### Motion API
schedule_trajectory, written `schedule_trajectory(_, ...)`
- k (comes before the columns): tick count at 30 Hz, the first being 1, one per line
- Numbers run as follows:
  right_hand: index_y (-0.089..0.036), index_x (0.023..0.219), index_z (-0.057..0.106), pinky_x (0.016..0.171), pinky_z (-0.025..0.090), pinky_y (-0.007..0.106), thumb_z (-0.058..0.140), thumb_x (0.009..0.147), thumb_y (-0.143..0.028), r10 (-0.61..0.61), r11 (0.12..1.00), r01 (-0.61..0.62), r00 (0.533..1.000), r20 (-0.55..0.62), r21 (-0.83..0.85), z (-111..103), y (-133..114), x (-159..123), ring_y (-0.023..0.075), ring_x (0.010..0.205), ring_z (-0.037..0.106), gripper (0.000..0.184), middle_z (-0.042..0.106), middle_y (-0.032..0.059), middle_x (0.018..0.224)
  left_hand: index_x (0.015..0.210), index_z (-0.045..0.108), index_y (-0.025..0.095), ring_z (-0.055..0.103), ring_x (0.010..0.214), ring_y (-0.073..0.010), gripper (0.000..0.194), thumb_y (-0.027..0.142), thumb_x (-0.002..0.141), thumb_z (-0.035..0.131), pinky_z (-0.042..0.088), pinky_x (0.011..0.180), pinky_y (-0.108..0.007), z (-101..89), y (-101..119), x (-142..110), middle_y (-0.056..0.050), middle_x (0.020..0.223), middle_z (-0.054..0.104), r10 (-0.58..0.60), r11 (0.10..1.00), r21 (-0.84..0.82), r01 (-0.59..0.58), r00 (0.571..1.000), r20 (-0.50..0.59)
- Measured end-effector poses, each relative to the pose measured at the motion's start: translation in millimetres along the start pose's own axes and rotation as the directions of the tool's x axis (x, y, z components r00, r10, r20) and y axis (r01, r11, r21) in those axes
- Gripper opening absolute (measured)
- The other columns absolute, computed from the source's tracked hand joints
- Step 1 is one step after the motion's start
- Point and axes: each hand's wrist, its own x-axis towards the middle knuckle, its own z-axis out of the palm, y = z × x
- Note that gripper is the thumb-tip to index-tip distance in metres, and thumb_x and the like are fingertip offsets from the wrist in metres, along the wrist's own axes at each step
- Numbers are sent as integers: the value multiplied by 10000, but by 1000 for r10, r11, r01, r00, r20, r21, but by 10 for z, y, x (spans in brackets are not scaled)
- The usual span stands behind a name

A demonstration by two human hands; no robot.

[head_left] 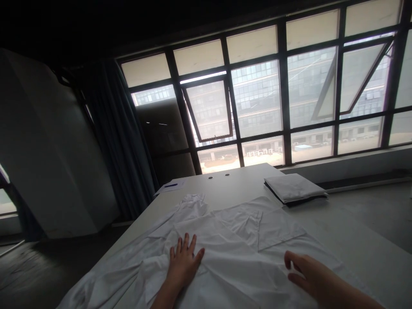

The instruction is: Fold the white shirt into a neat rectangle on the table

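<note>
A white garment (231, 240), thin and wrinkled, is spread across the white table in front of me. It has a stitched panel like a pocket (280, 229) on its right part, and a bunched end (193, 204) lies toward the far left. My left hand (185, 264) rests on the cloth with fingers spread, holding nothing. Over the right part of the garment is my right hand (305, 274), its fingers curved and the thumb apart. Nothing shows between them; whether this hand touches the cloth I cannot tell.
On the table's right side lies a folded stack of white and dark cloth (296, 186). A sheet of paper (175, 185) with a pen (171, 185) on it is at the far left corner. Beyond the table (244, 174) stand windows, two tilted open, and a dark curtain (119, 141).
</note>
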Motion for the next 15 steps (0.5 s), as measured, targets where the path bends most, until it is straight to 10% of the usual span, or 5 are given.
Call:
schedule_trajectory(7,-234,1143,587,907,440,299,548,867,-328,-20,997,23,999,-38,75,224,48,-5,228,1028,621,294,667,75,1100,1605,206,299,50,1540,-371,834,786,928,211,62,1201,-613,-2,1,25,-95,1676,66,-10,1000,-6,10,1000,5)
schedule_trajectory(15,-233,1083,576,840,445,249,553,885,-422,7,978,4,998,-56,211,-115,-30,-26,191,961,590,274,627,38,1071,1604,213,290,41,1539,-372,843,792,926,202,55,1201,-616,17,-6,29,-104,1674,77,-7,1000,-10,7,1000,2)
